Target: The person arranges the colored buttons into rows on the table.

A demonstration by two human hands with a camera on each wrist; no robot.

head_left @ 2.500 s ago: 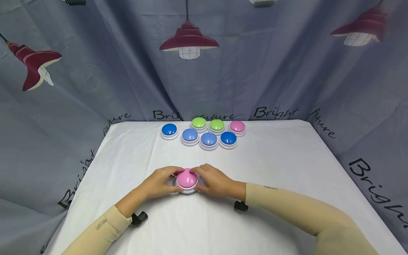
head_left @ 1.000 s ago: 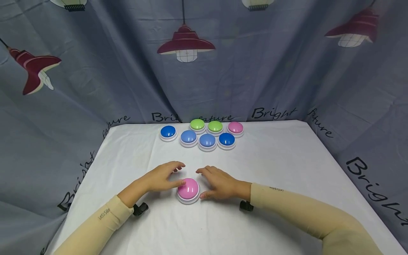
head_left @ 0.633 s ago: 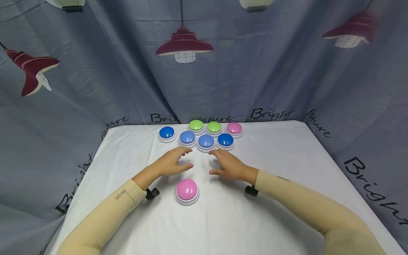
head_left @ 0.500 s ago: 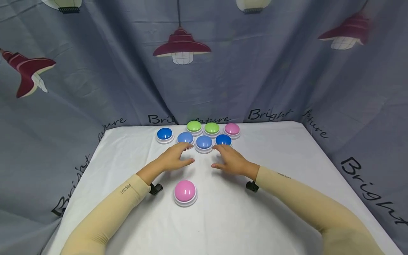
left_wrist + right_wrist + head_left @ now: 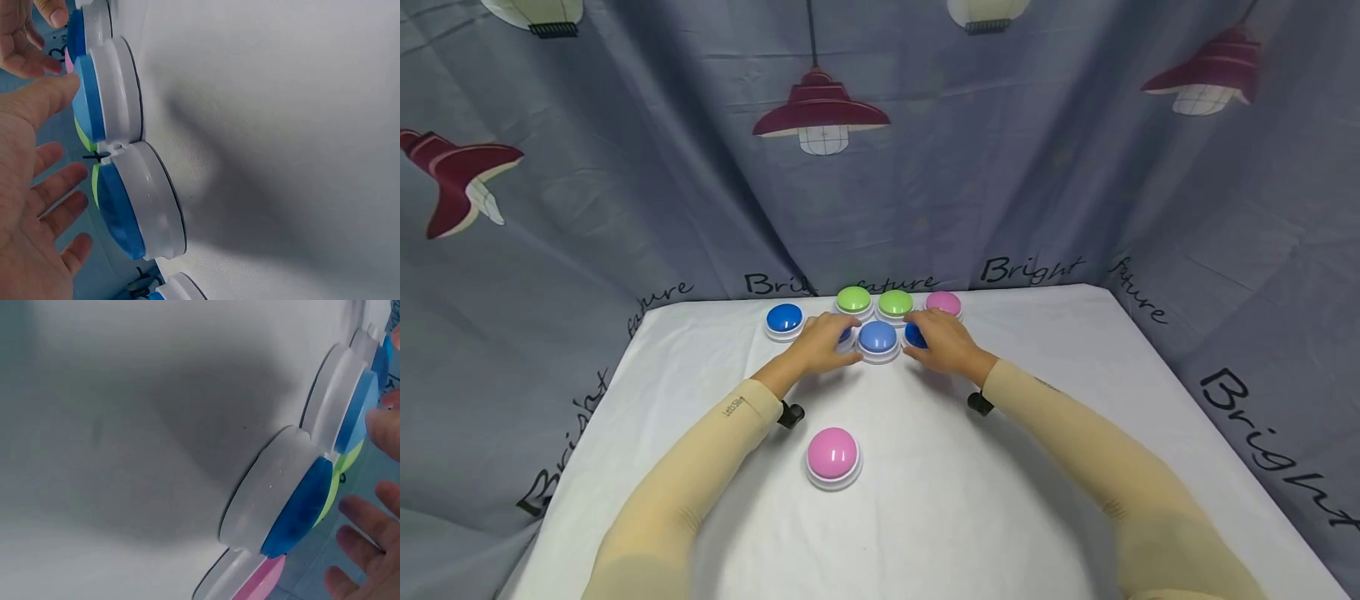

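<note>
A light blue push button with a white round base stands in the front row of the cluster, between my two hands. From its left, my left hand reaches in with fingers spread, covering much of another light blue button. In the left wrist view its thumb overlaps the middle button's dome. My right hand comes in from the other side, partly hiding a dark blue button. Its fingers are parted and hold nothing. Nearer the body, a pink button sits alone on the cloth.
Behind the middle button are two green buttons and a second pink button. Another dark blue button stands at the cluster's left end. A white cloth covers the table; a grey-blue curtain hangs close behind its far edge.
Both hands have let go of the near pink button and moved forward to the cluster, coming either side of the middle light blue button. The pink button stays near the body.
</note>
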